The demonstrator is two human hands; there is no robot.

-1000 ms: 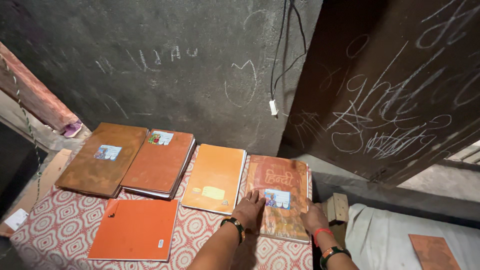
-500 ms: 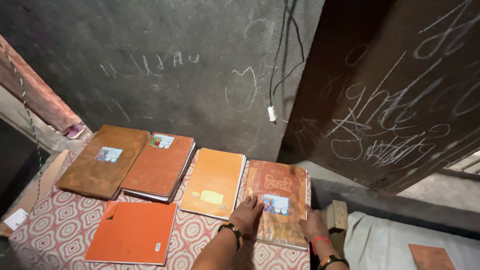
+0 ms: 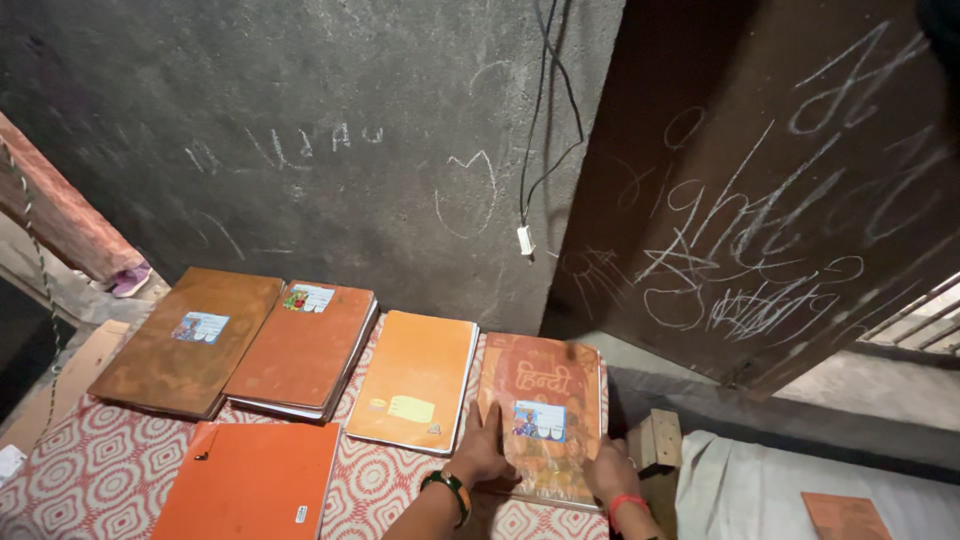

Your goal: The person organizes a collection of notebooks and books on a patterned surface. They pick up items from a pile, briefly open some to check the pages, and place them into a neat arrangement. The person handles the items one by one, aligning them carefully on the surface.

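While both hands flank it | left hand (image 3: 482, 448), right hand (image 3: 608, 466) fingers grip textbook (image 3: 545, 412) edges | on patterned cloth (image 3: 90, 460)

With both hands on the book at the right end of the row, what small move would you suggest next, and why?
Probably nudge the patterned book slightly left. The left hand and right hand grip its two long edges, its right side sits at the edge of the tablecloth, and a gap remains beside the orange notebook.
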